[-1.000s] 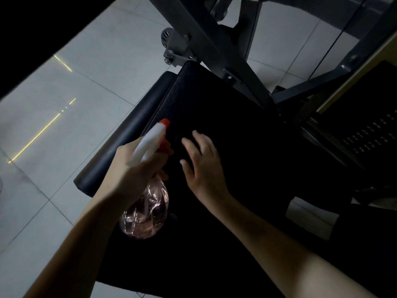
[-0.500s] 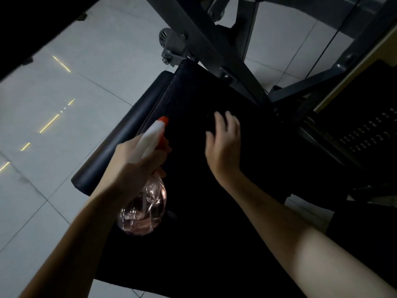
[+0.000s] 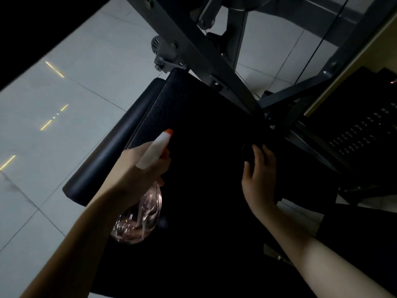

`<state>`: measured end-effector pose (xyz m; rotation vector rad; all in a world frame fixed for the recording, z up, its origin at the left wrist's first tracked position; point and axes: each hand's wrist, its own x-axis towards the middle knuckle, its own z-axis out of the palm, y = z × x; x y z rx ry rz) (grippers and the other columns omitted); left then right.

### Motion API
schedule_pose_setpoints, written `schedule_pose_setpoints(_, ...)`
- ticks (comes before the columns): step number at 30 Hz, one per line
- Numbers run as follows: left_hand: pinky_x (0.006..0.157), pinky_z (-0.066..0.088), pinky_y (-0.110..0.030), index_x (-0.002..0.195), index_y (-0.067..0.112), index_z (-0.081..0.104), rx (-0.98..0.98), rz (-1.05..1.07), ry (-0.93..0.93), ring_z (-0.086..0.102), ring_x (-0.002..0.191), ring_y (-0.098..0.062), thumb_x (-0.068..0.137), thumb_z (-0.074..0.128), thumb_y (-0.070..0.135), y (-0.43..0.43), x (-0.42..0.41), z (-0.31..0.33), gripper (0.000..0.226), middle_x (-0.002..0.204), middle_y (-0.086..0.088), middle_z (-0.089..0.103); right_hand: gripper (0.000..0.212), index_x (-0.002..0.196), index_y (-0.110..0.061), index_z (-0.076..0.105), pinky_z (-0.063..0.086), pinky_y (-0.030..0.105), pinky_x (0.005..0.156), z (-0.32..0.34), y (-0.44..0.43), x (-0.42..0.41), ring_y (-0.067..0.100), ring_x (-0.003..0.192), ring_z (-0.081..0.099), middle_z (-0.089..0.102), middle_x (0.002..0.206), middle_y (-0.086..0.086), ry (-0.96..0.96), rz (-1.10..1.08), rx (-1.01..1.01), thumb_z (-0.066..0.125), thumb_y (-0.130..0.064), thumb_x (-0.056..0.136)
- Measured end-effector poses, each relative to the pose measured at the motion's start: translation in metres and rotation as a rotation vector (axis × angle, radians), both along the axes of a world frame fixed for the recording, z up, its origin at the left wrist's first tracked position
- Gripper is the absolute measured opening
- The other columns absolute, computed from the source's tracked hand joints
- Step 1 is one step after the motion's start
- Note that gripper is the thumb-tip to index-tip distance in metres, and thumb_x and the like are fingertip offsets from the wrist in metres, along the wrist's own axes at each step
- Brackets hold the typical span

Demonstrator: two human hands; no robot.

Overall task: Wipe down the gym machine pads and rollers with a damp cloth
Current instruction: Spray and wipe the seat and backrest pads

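Left hand (image 3: 137, 168) grips spray bottle (image 3: 139, 218); right hand (image 3: 258, 175) on seat pad (image 3: 193, 125), can't tell its grip — I judge pad mid-wipe, roller (image 3: 107, 147) undone

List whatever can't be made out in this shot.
1. Head view: whether the right hand holds a cloth; the dark shape under its fingers blends into the black pad in dim light.
2. Head view: the spray bottle trigger, covered by the left hand.
3. Head view: the weight stack markings, too small and blurred to read.
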<state>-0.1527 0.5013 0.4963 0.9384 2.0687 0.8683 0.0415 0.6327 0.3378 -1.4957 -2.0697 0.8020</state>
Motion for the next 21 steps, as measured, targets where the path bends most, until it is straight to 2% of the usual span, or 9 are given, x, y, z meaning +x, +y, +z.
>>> schedule_pose_setpoints(2, 0.068, 0.048, -0.039, 0.076, 0.020, 0.061, -0.038, -0.004, 0.001, 0.063, 0.058, -0.018, 0.074, 0.051, 0.065, 0.003, 0.000, -0.008, 0.046, 0.072, -0.006, 0.066, 0.048, 0.141, -0.013, 0.040, 0.035, 0.045, 0.108, 0.009, 0.003, -0.033, 0.028, 0.138, 0.030, 0.030, 0.149, 0.014, 0.023, -0.013, 0.011, 0.050, -0.014, 0.095)
schedule_pose_setpoints(4, 0.062, 0.042, -0.034, 0.082, 0.011, 0.065, -0.090, 0.015, 0.007, 0.061, 0.053, -0.013, 0.088, 0.052, 0.057, 0.008, 0.003, -0.009, 0.049, 0.066, -0.006, 0.066, 0.048, 0.139, -0.007, 0.042, 0.035, 0.043, 0.110, 0.015, 0.008, -0.059, 0.032, 0.136, 0.032, 0.034, 0.147, 0.019, 0.052, 0.107, 0.069, 0.054, -0.010, 0.092)
schedule_pose_setpoints(6, 0.066, 0.044, -0.036, 0.083, 0.014, 0.066, -0.135, -0.017, 0.039, 0.062, 0.059, -0.013, 0.091, 0.046, 0.059, 0.011, 0.006, -0.011, 0.050, 0.068, -0.005, 0.067, 0.049, 0.136, -0.004, 0.045, 0.033, 0.039, 0.110, 0.014, 0.013, -0.060, 0.034, 0.135, 0.034, 0.037, 0.144, 0.021, 0.044, 0.263, 0.118, 0.058, -0.007, 0.089)
schedule_pose_setpoints(9, 0.078, 0.048, -0.041, 0.085, 0.019, 0.063, -0.193, -0.036, 0.090, 0.062, 0.073, -0.020, 0.075, 0.040, 0.069, 0.014, 0.007, -0.012, 0.056, 0.077, -0.002, 0.066, 0.049, 0.137, -0.011, 0.044, 0.031, 0.039, 0.110, 0.005, 0.025, -0.024, 0.031, 0.136, 0.032, 0.035, 0.146, 0.015, 0.011, 0.375, 0.123, 0.056, -0.009, 0.090)
schedule_pose_setpoints(12, 0.069, 0.047, -0.043, 0.079, 0.017, 0.060, -0.163, -0.062, 0.094, 0.056, 0.065, -0.019, 0.077, 0.043, 0.057, 0.014, 0.005, -0.014, 0.043, 0.071, 0.001, 0.060, 0.048, 0.138, -0.012, 0.045, 0.035, 0.045, 0.109, -0.009, 0.031, 0.034, 0.030, 0.136, 0.033, 0.035, 0.148, 0.013, -0.024, 0.239, 0.046, 0.055, -0.010, 0.092)
schedule_pose_setpoints(15, 0.061, 0.043, -0.042, 0.081, 0.012, 0.061, -0.168, -0.079, 0.034, 0.054, 0.062, -0.021, 0.091, 0.052, 0.035, 0.018, 0.002, -0.015, 0.027, 0.071, 0.001, 0.060, 0.047, 0.138, -0.009, 0.045, 0.038, 0.051, 0.105, -0.016, 0.026, 0.072, 0.032, 0.134, 0.035, 0.034, 0.147, 0.015, -0.002, 0.071, -0.061, 0.055, -0.008, 0.092)
schedule_pose_setpoints(18, 0.067, 0.048, -0.042, 0.091, 0.006, 0.064, -0.192, -0.102, 0.010, 0.060, 0.072, -0.030, 0.098, 0.050, 0.027, 0.033, 0.003, -0.017, 0.027, 0.082, -0.009, 0.067, 0.046, 0.136, -0.008, 0.047, 0.040, 0.051, 0.103, -0.018, 0.020, 0.075, 0.033, 0.133, 0.036, 0.036, 0.146, 0.016, 0.012, 0.011, -0.051, 0.056, -0.006, 0.091)
schedule_pose_setpoints(21, 0.073, 0.052, -0.042, 0.097, 0.001, 0.064, -0.166, -0.099, -0.029, 0.062, 0.081, -0.041, 0.097, 0.051, 0.032, 0.054, 0.008, -0.015, 0.034, 0.092, -0.016, 0.068, 0.047, 0.137, -0.010, 0.046, 0.040, 0.050, 0.104, -0.020, 0.019, 0.070, 0.030, 0.134, 0.035, 0.035, 0.146, 0.013, 0.009, -0.005, -0.060, 0.055, -0.009, 0.092)
